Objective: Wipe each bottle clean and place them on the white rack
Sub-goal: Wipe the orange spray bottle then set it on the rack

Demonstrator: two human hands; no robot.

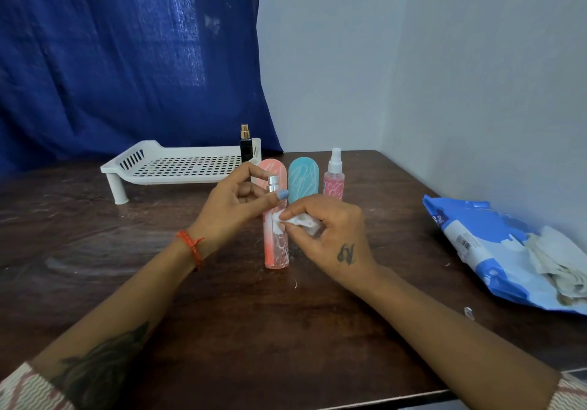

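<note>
A slim pink bottle with a silver top stands upright on the brown table. My left hand holds its upper part between thumb and fingers. My right hand pinches a white wipe and presses it against the bottle's side. Behind stand a pink rounded bottle, a teal rounded bottle and a pink spray bottle. A small black bottle with a gold top stands on the right end of the white rack.
A blue and white pack of wipes lies at the right table edge, with crumpled used wipes on it. A blue curtain hangs behind the rack. White walls close in the back and right.
</note>
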